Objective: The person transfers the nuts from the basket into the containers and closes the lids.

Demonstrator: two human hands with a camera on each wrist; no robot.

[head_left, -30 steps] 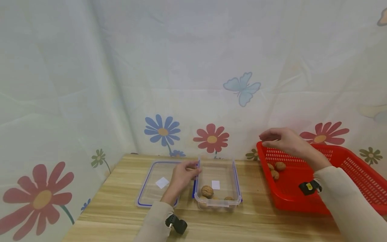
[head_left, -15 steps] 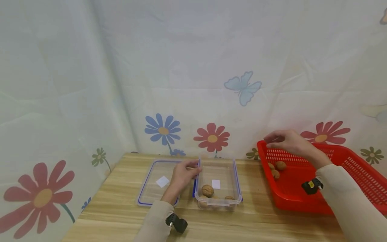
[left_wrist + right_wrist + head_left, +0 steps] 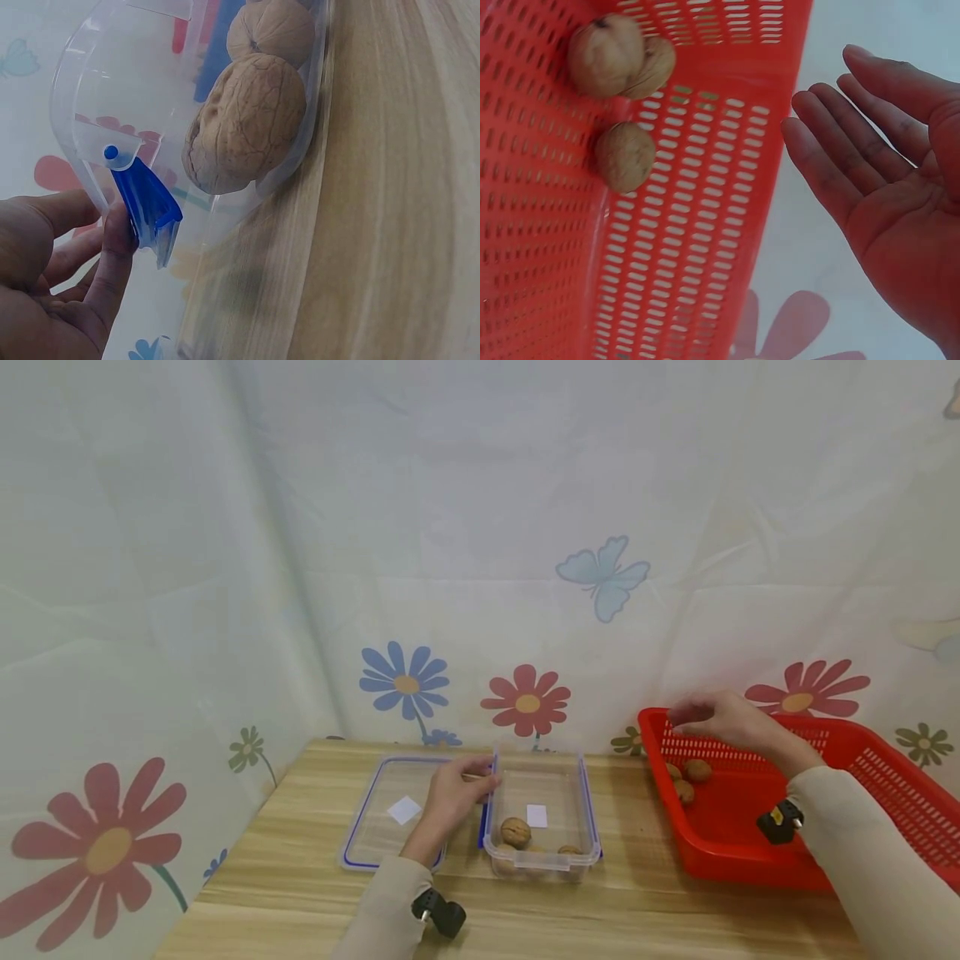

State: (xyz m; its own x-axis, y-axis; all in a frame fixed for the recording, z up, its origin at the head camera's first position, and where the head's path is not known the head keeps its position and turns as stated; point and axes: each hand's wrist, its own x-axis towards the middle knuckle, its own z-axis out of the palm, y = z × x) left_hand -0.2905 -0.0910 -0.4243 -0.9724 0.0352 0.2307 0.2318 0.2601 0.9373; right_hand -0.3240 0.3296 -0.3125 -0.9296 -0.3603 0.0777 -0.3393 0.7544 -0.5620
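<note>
Currently the clear container [image 3: 542, 810] is seen on the wooden table [image 3: 615, 910], long axis running away from the person toward the flowered backdrop [image 3: 480, 527], open side up. Walnuts [image 3: 514, 832] are seen inside it, at the near end; in the left wrist view two of them [image 3: 251, 124] lie against the clear wall.

Left hand [image 3: 452, 797] is held at the container's left rim, thumb [image 3: 120, 240] pressed against the blue latch [image 3: 150, 206] that hangs from the rim. Whether the fingers are closed on the latch from the other side cannot be told; they are curled loosely behind it.

Clear lid [image 3: 390, 814] is laid flat on the table just left of the container, under the left hand, long axis likewise front to back.

Right hand [image 3: 723, 720] is held above the far left corner of the red basket [image 3: 750, 843], palm down, fingers spread straight and relaxed, nothing held [image 3: 885, 195]. Three walnuts [image 3: 622, 154] are seen in the basket below it, near the left wall, not touched. Basket is placed right of the container, apart from it.
</note>
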